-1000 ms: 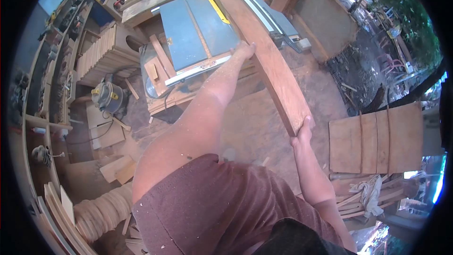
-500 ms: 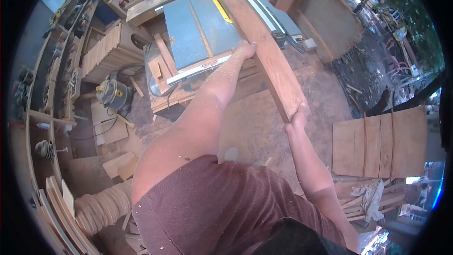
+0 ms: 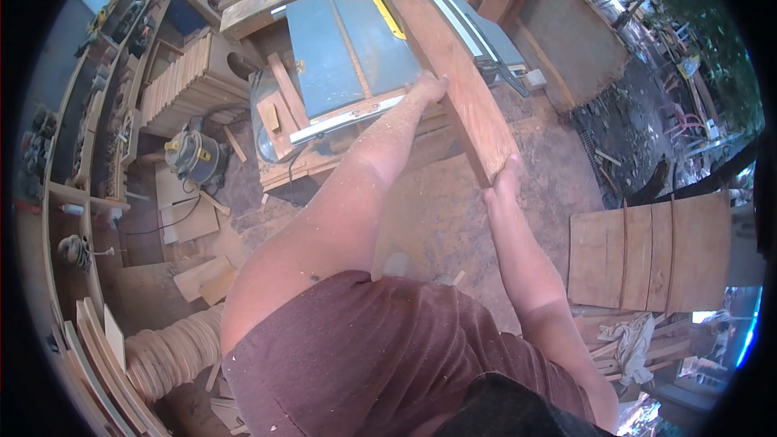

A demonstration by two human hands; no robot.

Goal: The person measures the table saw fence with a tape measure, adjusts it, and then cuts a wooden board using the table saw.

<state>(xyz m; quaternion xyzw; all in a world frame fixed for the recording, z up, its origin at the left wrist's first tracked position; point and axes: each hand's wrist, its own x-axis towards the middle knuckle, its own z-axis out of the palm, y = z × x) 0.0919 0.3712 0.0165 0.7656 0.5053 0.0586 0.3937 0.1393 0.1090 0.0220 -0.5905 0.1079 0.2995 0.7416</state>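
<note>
A long, thick wooden board reaches from near my body over the right part of a table saw. My right hand is closed around its near end, with part of the grip hidden beneath the wood. Farther along, my left hand holds the board's left edge, and its thumb lies against the wood. A yellow strip runs on the saw top just left of the board. Sawdust clings to my left forearm.
A metal rail crosses the saw's front edge. On the left floor stands a shop vacuum with a hose, near stacked wooden pieces. Wooden panels lie at right. Shelves of tools line the left wall.
The board has slid slightly forward, away from me, and my right hand has moved forward with its near end. My left hand stays at the board's left edge.
</note>
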